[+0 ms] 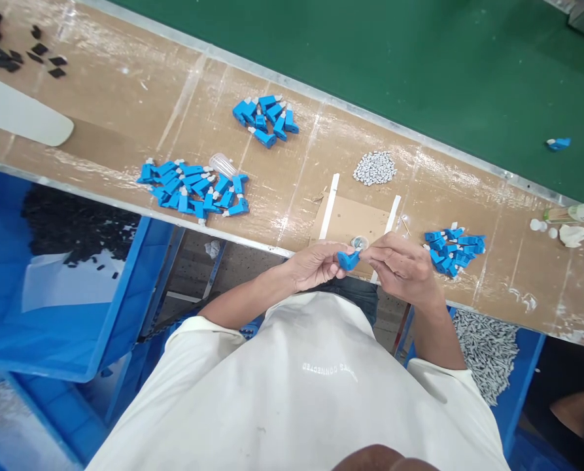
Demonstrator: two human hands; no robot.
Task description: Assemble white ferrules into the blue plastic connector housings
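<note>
Close to my body, just over the table's front edge, my left hand (pixel 316 265) grips a small blue plastic part (pixel 347 261) between thumb and fingers. My right hand (pixel 400 265) is closed in a pinch at the right end of that same part; whatever its fingertips hold there is too small to make out. Just beyond the part stands a small round container (pixel 359 243). Under it lies a cardboard sheet (pixel 355 216) between two white strips. A heap of small grey pieces (pixel 375 168) lies farther back.
Blue parts lie in piles at left (pixel 193 186), back (pixel 267 118) and right (pixel 453 250). A green surface (pixel 370 72) runs behind the table. Blue bins hold black pieces (pixel 85 222) and grey pieces (pixel 488 350). A bottle (pixel 576 212) lies at far right; another person's arm (pixel 579 412) shows below.
</note>
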